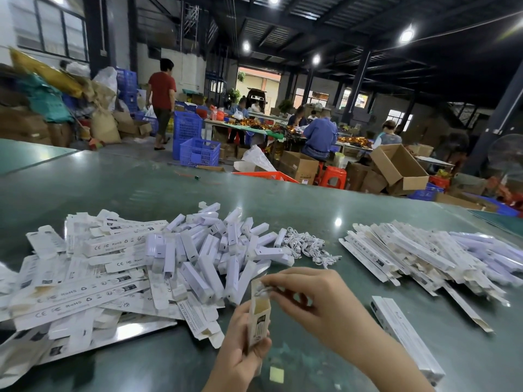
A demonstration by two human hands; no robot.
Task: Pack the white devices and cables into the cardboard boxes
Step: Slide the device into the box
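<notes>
A: What is the left hand doing?

B: Its fingers curl round a narrow box, held upright near the front edge of the green table. The top end of the box is open, flap up.

A: And the right hand?

B: It sits right at that open end — fingertips pinched on a small coiled white cable at the mouth of the box. I cannot tell how far in the cable sits.

A: Where is the rest of the stock?

B: Straight ahead of the hands lies a heap of white devices, short rectangular sticks tumbled over each other. Just to the right of that heap, touching its edge, is a small tangle of loose cables.

A: Boxes?

B: To the left, a wide spread of flat boxes, unfolded, printed with CE and RoHS marks, overlapping the device heap. To the far right, well apart from the cables, a pile of long boxes. Nearer, by the right forearm, 2 more long boxes lie side by side.

A: Anything behind the table?

B: Blue crates, an orange basket, brown cartons — and workers seated at a long table.
</notes>
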